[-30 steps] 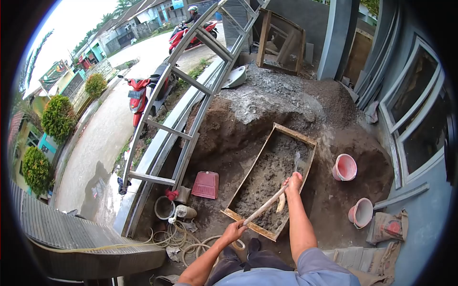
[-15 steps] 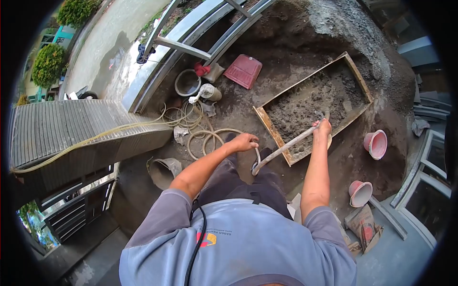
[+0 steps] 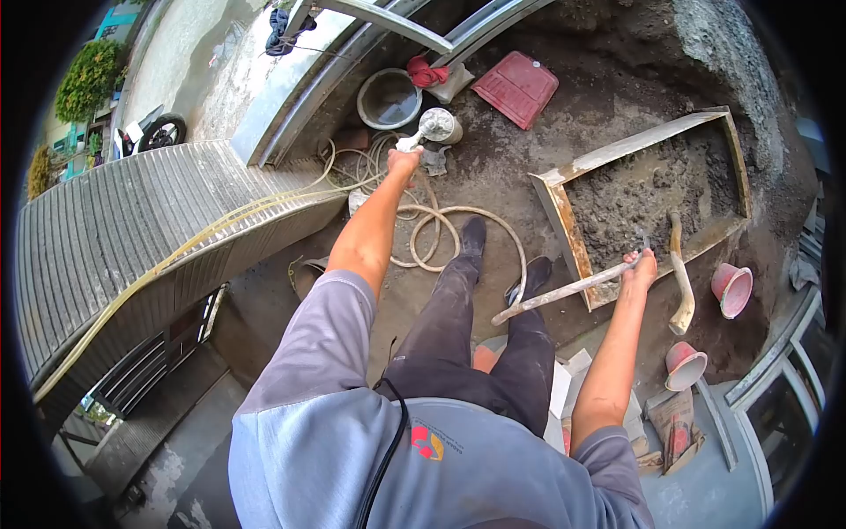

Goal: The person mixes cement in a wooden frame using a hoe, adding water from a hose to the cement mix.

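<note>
My right hand (image 3: 641, 267) is closed around the end of a pale hose (image 3: 564, 293), over the near edge of a wooden mixing box (image 3: 577, 234). Water seems to come from the hose tip onto the wet grey mortar (image 3: 617, 212) inside. My left hand (image 3: 405, 161) reaches far forward, its fingers closed at the whitish handle of what looks like a mortar-crusted dipper (image 3: 435, 124). The dipper lies over the top of a small pail (image 3: 453, 134). Beside my right hand, a curved wooden tool handle (image 3: 679, 282) leans over the box rim; its head is hidden.
Hose coils (image 3: 432, 238) lie by my boots. Ahead stand a round tub (image 3: 389, 99) of water and a red plastic tray (image 3: 517, 90). Two pinkish buckets (image 3: 732, 291) and a cement bag (image 3: 674, 428) are at right. A corrugated sheet (image 3: 132, 238) flanks my left.
My left hand has left the hose near my legs and stretched forward to the dipper. My right hand keeps the hose over the box. The view has shifted, revealing more of the wooden handle.
</note>
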Available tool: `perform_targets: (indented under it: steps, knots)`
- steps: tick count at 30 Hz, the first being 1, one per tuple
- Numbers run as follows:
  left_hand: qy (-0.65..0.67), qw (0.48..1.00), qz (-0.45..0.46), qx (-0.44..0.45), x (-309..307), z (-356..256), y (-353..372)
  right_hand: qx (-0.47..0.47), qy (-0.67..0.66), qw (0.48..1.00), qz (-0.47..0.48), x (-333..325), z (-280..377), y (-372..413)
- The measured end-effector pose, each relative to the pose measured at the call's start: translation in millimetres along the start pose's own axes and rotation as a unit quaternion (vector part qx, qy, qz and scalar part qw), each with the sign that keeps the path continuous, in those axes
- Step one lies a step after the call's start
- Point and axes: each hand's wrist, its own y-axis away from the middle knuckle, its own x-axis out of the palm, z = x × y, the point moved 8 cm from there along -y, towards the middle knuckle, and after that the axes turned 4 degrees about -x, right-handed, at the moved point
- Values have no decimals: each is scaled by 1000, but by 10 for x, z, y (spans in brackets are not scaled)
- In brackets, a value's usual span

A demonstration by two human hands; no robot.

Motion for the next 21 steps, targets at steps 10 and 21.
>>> perform_targets:
  steps: [10, 21]
  knots:
    - [-193, 968, -87, 136, 129, -243, -836, 4, 4, 999, -38, -57, -267, -20]
    - [-399, 817, -151, 387, 166, -389, 524, -12, -60, 994, -92, -173, -126, 389]
